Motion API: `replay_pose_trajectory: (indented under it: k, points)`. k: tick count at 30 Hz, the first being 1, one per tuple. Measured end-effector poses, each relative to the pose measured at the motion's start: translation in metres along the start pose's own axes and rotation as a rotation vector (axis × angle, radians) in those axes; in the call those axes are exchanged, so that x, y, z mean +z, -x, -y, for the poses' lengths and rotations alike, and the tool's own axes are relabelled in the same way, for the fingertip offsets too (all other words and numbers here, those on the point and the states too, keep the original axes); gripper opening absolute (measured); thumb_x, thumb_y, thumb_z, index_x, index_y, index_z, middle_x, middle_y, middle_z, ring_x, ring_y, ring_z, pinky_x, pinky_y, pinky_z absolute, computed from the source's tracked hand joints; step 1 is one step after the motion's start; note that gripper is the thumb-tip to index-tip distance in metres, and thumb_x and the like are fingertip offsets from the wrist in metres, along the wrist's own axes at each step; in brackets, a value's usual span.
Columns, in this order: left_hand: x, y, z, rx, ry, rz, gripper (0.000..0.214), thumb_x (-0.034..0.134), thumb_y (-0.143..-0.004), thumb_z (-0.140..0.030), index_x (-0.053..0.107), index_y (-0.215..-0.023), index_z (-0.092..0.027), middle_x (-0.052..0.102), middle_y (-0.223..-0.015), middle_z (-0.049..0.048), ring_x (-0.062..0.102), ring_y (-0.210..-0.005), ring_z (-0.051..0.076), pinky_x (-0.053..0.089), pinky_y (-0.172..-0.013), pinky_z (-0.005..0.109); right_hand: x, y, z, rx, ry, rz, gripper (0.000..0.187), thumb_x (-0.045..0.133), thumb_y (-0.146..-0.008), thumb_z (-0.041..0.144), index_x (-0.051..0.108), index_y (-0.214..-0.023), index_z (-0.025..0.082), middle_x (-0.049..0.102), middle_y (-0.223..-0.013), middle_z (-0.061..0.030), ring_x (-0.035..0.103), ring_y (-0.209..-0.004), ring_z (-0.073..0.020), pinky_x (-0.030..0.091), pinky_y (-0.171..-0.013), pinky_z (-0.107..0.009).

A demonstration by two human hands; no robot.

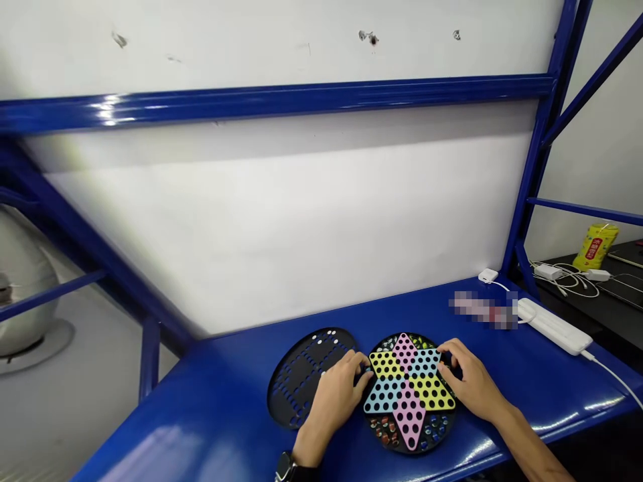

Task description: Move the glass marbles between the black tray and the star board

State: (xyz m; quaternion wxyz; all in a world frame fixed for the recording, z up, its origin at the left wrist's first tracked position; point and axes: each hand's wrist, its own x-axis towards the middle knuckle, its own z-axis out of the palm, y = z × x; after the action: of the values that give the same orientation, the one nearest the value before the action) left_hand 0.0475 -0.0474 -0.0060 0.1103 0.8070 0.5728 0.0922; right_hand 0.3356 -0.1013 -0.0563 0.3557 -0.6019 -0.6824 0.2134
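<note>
A round black Chinese checkers board (409, 391) lies on the blue table, with a six-pointed star of pink, yellow and light blue sections full of dark holes. Marbles fill pockets round its rim: reddish marbles (386, 430) at front left, blue marbles (436, 430) at front right, others at the back. My left hand (341, 388) is at the board's left edge, thumb and index finger bent and slightly apart over the side pocket. At the right edge, my right hand (467, 378) has its thumb and index finger apart by another pocket. I see nothing gripped in either hand.
A black round lid-like tray (291, 381) with slots and a few white pieces lies left of the board, partly behind my left arm. A white power strip (555, 326) and cables sit at the right. A blue frame (281, 99) surrounds the table before a white wall.
</note>
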Motion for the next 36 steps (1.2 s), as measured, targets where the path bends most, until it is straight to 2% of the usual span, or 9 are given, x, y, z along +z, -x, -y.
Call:
replay_pose_trajectory:
  k: [4, 9, 12, 16, 19, 21, 26, 31, 36]
  points:
    - [-0.006, 0.002, 0.022, -0.136, 0.048, -0.155, 0.023, 0.044, -0.095, -0.034, 0.062, -0.105, -0.026, 0.066, -0.099, 0.0018, 0.064, -0.091, 0.017, 0.045, -0.073, 0.026, 0.001, 0.000, 0.000, -0.011, 0.013, -0.016, 0.024, 0.045, -0.096, 0.043, 0.057, -0.108, 0.026, 0.061, -0.107, -0.0053, 0.059, -0.078, -0.0181, 0.053, -0.075, -0.035]
    - [0.000, 0.005, 0.044, -0.083, 0.182, -0.046, 0.030, 0.041, -0.095, -0.033, 0.065, -0.108, -0.025, 0.070, -0.100, 0.0026, 0.064, -0.082, 0.017, 0.049, -0.076, 0.029, 0.000, 0.000, 0.002, -0.017, 0.011, -0.031, 0.025, 0.046, -0.096, 0.043, 0.060, -0.107, 0.026, 0.063, -0.108, -0.0056, 0.060, -0.078, -0.0185, 0.054, -0.074, -0.034]
    - [0.006, 0.003, 0.030, -0.022, 0.233, -0.097, 0.033, 0.036, -0.097, -0.035, 0.063, -0.114, -0.024, 0.069, -0.104, 0.0041, 0.063, -0.084, 0.018, 0.050, -0.081, 0.031, -0.001, 0.000, 0.003, -0.015, 0.010, -0.030, 0.026, 0.045, -0.096, 0.044, 0.061, -0.107, 0.026, 0.064, -0.108, -0.0050, 0.060, -0.076, -0.0178, 0.054, -0.073, -0.034]
    - [0.014, -0.012, -0.012, 0.109, 0.065, -0.115, 0.036, 0.039, -0.098, -0.034, 0.054, -0.128, -0.023, 0.061, -0.122, 0.0084, 0.057, -0.110, 0.023, 0.047, -0.094, 0.036, -0.002, 0.000, 0.004, -0.018, 0.014, -0.031, 0.027, 0.045, -0.096, 0.045, 0.061, -0.106, 0.026, 0.064, -0.108, -0.0053, 0.061, -0.077, -0.0181, 0.054, -0.072, -0.034]
    - [0.022, -0.031, -0.039, 0.160, -0.089, -0.109, 0.036, 0.034, -0.100, -0.034, 0.053, -0.128, -0.021, 0.059, -0.119, 0.0105, 0.055, -0.105, 0.025, 0.047, -0.088, 0.038, -0.002, -0.001, 0.004, -0.018, 0.011, -0.039, 0.027, 0.045, -0.096, 0.046, 0.062, -0.105, 0.026, 0.064, -0.107, -0.0055, 0.061, -0.077, -0.0182, 0.054, -0.072, -0.034]
    - [0.027, -0.044, -0.048, 0.220, -0.162, -0.105, 0.035, 0.029, -0.101, -0.030, 0.055, -0.123, -0.021, 0.059, -0.115, 0.0102, 0.055, -0.099, 0.024, 0.046, -0.083, 0.037, -0.002, -0.001, 0.005, -0.022, 0.011, -0.040, 0.028, 0.045, -0.096, 0.046, 0.062, -0.105, 0.026, 0.064, -0.106, -0.0053, 0.061, -0.077, -0.0183, 0.054, -0.072, -0.033]
    - [0.033, -0.060, -0.043, 0.296, -0.251, -0.088, 0.030, 0.031, -0.100, -0.026, 0.058, -0.113, -0.020, 0.058, -0.109, 0.0100, 0.052, -0.094, 0.024, 0.044, -0.081, 0.038, -0.001, -0.002, 0.006, -0.022, 0.014, -0.020, 0.027, 0.044, -0.097, 0.046, 0.060, -0.106, 0.026, 0.064, -0.108, -0.0055, 0.061, -0.078, -0.0183, 0.054, -0.075, -0.035]
    - [0.028, -0.061, -0.033, 0.357, -0.225, -0.030, 0.031, 0.030, -0.101, -0.029, 0.056, -0.116, -0.022, 0.055, -0.112, 0.0087, 0.052, -0.093, 0.022, 0.043, -0.080, 0.036, -0.003, -0.003, 0.008, -0.038, 0.025, -0.018, 0.023, 0.046, -0.096, 0.041, 0.061, -0.106, 0.026, 0.064, -0.109, -0.0051, 0.062, -0.084, -0.0193, 0.054, -0.077, -0.035]
    - [0.026, -0.068, -0.032, 0.420, -0.254, 0.016, 0.030, 0.028, -0.102, -0.030, 0.056, -0.103, -0.020, 0.055, -0.106, 0.0081, 0.053, -0.088, 0.021, 0.044, -0.078, 0.035, -0.003, -0.003, 0.008, -0.041, 0.029, -0.011, 0.022, 0.046, -0.096, 0.040, 0.061, -0.106, 0.027, 0.064, -0.108, -0.0052, 0.062, -0.086, -0.0201, 0.053, -0.078, -0.035]
